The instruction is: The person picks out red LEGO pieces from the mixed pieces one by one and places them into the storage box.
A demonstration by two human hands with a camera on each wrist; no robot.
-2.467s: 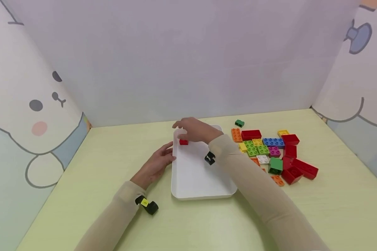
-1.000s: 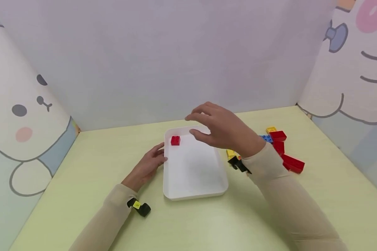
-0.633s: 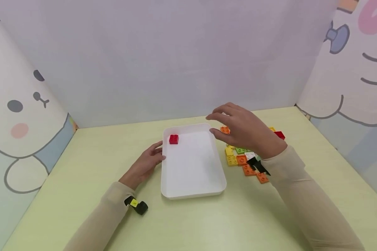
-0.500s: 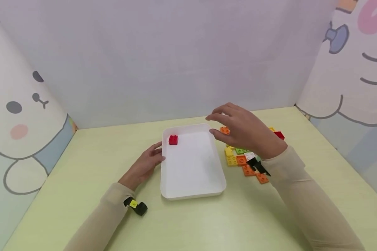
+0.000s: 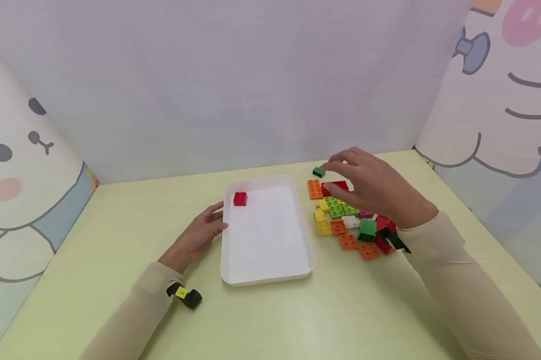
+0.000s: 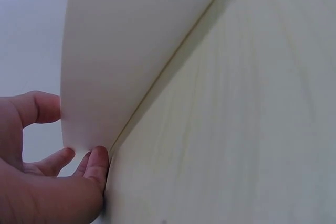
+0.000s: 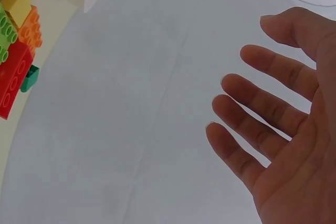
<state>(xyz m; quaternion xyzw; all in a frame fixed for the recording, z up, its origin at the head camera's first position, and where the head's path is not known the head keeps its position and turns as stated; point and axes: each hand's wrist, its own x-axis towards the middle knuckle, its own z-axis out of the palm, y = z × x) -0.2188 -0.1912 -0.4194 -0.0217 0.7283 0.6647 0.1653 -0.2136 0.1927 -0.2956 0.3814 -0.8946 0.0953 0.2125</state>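
Observation:
My left hand [image 5: 198, 236] rests against the left wall of a white tray [image 5: 268, 279], fingertips touching its outside. In the left wrist view, fingers [image 6: 97, 161] of that hand meet the tray's wall [image 6: 126, 51] low by the table. A red toy brick [image 5: 240, 199] with studs sits in the tray's far left corner. Over the brick pile hovers my right hand [image 5: 378, 187], fingers spread and loosely bent, holding nothing. Near its fingertips are a small dark green brick [image 5: 318, 172] and a long red brick [image 5: 338, 186]. The hand hides part of the pile.
Right of the tray lie orange bricks [image 5: 314, 189], lime green bricks [image 5: 333, 207], yellow bricks [image 5: 323, 228], a white brick [image 5: 350, 222] and a green block [image 5: 367, 230]. A pale wall [image 5: 252, 90] closes off the table's far edge.
My right hand has left the red brick in the tray and moved right, over the pile. The left hand stays at the tray's wall. The head view has shifted slightly.

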